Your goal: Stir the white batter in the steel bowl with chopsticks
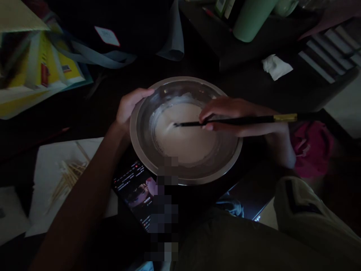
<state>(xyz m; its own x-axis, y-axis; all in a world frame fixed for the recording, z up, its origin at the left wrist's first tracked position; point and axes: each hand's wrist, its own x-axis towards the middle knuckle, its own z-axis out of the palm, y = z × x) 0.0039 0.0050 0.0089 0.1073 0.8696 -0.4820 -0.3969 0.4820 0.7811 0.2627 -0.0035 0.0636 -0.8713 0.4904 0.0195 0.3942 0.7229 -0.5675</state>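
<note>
A metal bowl (225, 165) sits in front of me on a dark table, holding pale creamy batter (186, 137). My left hand (130, 107) grips the bowl's left rim, thumb over the edge. My right hand (239, 118) is closed on black chopsticks (248, 120) with a gold band near the far end. The chopsticks lie nearly level, and their tips dip into the batter near the bowl's middle.
A lit phone (135, 188) lies under the bowl's near edge. Thin wooden sticks (66, 178) are scattered on white paper at left. Yellow books (42, 71), a dark bag, a green bottle (252, 20), a crumpled tissue (276, 67) and pink cloth (311, 148) surround the bowl.
</note>
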